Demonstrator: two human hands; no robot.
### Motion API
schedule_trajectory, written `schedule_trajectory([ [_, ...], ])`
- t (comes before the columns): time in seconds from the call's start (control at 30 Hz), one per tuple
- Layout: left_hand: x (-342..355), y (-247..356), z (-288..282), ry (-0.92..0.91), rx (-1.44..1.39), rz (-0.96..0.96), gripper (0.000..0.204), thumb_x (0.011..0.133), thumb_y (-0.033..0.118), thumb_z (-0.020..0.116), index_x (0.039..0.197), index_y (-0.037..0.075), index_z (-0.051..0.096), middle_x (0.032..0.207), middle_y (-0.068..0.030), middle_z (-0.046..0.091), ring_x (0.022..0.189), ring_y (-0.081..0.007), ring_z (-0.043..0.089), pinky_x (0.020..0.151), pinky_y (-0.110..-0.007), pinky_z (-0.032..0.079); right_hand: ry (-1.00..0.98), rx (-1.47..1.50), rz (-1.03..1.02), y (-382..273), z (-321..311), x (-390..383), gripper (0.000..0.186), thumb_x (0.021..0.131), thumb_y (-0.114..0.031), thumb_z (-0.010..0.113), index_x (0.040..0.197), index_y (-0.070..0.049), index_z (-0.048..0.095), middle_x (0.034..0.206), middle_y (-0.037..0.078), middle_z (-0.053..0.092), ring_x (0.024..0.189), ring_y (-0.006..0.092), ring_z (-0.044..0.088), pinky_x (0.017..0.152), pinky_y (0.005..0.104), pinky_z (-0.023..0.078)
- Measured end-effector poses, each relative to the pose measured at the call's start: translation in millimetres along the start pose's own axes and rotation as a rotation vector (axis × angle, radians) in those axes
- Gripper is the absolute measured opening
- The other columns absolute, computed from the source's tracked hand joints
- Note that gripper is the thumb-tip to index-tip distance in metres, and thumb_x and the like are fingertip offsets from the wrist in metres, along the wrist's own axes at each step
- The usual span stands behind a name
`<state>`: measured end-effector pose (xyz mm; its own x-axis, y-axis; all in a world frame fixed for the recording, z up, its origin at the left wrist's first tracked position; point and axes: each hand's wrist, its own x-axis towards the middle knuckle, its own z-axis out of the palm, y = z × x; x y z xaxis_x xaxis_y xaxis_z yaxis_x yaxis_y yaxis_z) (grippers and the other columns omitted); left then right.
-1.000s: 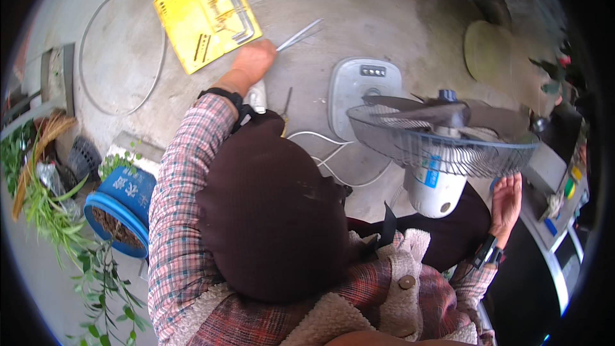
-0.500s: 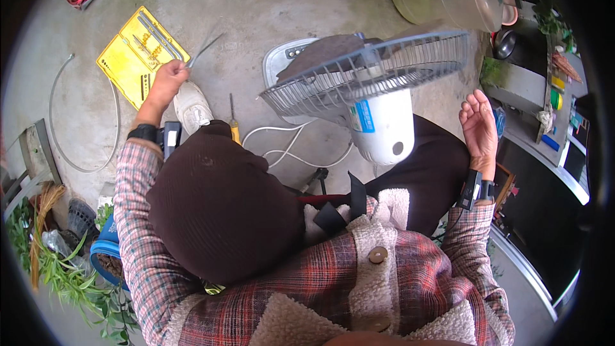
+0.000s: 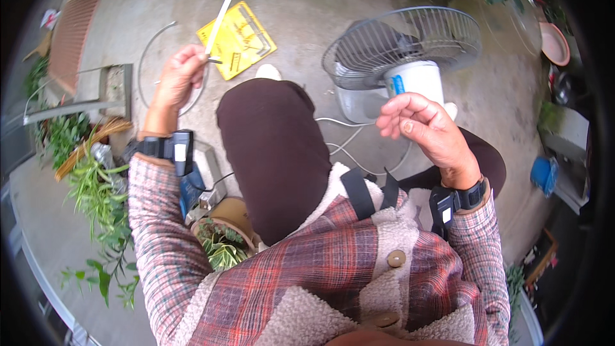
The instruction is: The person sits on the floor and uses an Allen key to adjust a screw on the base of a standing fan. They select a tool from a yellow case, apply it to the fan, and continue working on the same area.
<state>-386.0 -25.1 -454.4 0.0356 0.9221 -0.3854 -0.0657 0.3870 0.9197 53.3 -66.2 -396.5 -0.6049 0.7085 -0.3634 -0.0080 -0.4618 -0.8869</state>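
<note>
A person seated on a concrete floor (image 3: 307,6) holds a long, pale flat strip (image 3: 224,13) in the left hand (image 3: 178,80), pinched between thumb and fingers at its lower end. The strip's long axis runs from the grip toward one o'clock, its free end rising over a yellow card of small tools (image 3: 237,38) lying just beyond the hand. A thin wire hoop (image 3: 148,51) curves on the floor at the hand's nine o'clock side, and a potted plant (image 3: 221,243) sits below the plaid sleeve.

At centre, the person's dark-trousered knee (image 3: 275,147) separates the two hands. To the right, a table fan (image 3: 403,57) lies tilted, its wire cage facing up and its white motor housing toward the person, with a white cord trailing at seven o'clock from it.

The right hand (image 3: 426,131) hovers empty, fingers loosely curled and palm half-open, just in front of the fan's housing at its six o'clock. The strip lies well apart from the fan, toward ten o'clock of the right hand; the left hand alone has it, while the right is the nearer to the fan.
</note>
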Motion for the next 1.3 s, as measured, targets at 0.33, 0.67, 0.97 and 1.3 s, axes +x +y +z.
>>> schedule_trajectory([
  [0.33, -26, -60, -13, 0.207, -0.280, 0.026, 0.012, 0.088, 0.017, 0.059, 0.093, 0.006, 0.056, 0.073, 0.0003, 0.052, 0.056, -0.0056, 0.042, 0.049, -0.021, 0.036, 0.183, -0.034, 0.104, 15, 14, -3, 0.024, 0.089, -0.008, 0.053, 0.112, -0.002, 0.055, 0.102, 0.008, 0.062, 0.093, 0.0158, 0.059, 0.082, 0.0284, 0.045],
  [0.67, -120, 21, 63, 0.138, -0.450, 0.270, 0.017, 0.088, 0.019, 0.057, 0.093, 0.003, 0.053, 0.085, -0.0057, 0.056, 0.056, -0.0054, 0.042, 0.046, -0.019, 0.035, 0.226, -0.027, -0.030, -11, 15, 4, 0.026, 0.088, -0.007, 0.053, 0.113, -0.001, 0.054, 0.101, 0.009, 0.062, 0.090, 0.0152, 0.060, 0.080, 0.0272, 0.047],
  [0.97, -114, 34, 265, -0.134, -0.579, -0.107, 0.014, 0.090, 0.015, 0.054, 0.091, 0.001, 0.055, 0.075, -0.0031, 0.054, 0.054, -0.0068, 0.045, 0.046, -0.022, 0.038, 0.007, 0.150, -0.113, 0, -9, -29, 0.026, 0.089, -0.005, 0.054, 0.114, -0.001, 0.054, 0.100, 0.008, 0.062, 0.088, 0.0132, 0.060, 0.078, 0.0256, 0.049],
  [1.3, -89, -11, 341, -0.182, -0.644, -0.085, 0.013, 0.092, 0.016, 0.052, 0.093, 0.003, 0.054, 0.079, -0.0034, 0.057, 0.059, -0.0072, 0.048, 0.051, -0.021, 0.040, 0.048, 0.296, -0.284, 16, -41, -56, 0.018, 0.090, -0.004, 0.055, 0.107, 0.001, 0.056, 0.094, 0.005, 0.062, 0.086, 0.0113, 0.060, 0.078, 0.0253, 0.050],
])
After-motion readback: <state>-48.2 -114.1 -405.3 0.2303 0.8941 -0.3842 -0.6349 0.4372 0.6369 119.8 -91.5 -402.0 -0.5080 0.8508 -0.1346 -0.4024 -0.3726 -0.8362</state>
